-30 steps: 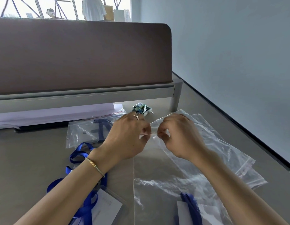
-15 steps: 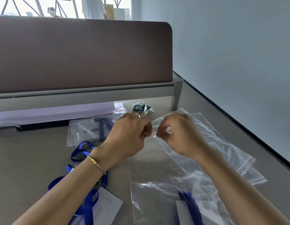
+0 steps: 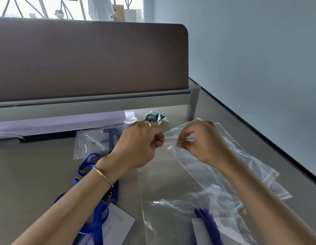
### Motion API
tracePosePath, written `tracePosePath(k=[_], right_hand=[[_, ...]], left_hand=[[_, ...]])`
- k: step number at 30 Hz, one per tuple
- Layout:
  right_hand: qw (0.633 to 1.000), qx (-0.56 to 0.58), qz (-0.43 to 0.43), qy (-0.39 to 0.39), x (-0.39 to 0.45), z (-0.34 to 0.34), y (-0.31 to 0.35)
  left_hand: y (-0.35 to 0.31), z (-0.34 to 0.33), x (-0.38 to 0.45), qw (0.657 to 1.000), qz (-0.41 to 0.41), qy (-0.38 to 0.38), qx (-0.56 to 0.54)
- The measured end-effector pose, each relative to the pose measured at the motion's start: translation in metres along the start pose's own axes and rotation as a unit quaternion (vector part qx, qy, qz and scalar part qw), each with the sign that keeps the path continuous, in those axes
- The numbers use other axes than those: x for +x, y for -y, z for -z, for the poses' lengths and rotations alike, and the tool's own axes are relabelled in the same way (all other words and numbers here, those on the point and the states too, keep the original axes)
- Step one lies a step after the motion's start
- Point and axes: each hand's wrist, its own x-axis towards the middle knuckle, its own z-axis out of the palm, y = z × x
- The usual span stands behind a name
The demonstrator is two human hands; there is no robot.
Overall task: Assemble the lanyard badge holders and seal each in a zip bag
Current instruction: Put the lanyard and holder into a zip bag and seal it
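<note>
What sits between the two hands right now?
Head view: a short stretch of the zip bag's red seal strip, pinched at each end by the left hand and right hand.

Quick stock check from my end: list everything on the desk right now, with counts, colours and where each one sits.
held zip bag: one, clear with a red seal line, centre, holding a blue lanyard and white card
sealed zip bag: one, clear, blue lanyard inside, behind the left hand
spare zip bags: a few, clear, count unclear, right side
loose lanyard: one, blue, left front
badge holder: one, clear with white card, bottom left
wrapper: one, green and white, by the divider leg
paper stack: white, under the divider
divider: one, brown, rear
left hand: pinching the seal
right hand: pinching the seal
</note>
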Motion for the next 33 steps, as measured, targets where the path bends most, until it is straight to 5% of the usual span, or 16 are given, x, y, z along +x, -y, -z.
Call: tracePosePath(k=[33], right_hand=[[0.997, -0.006, -0.074, 0.015, 0.001, 0.014, -0.029]], left_hand=[[0.019, -0.001, 0.003, 1.0, 0.011, -0.007, -0.013]])
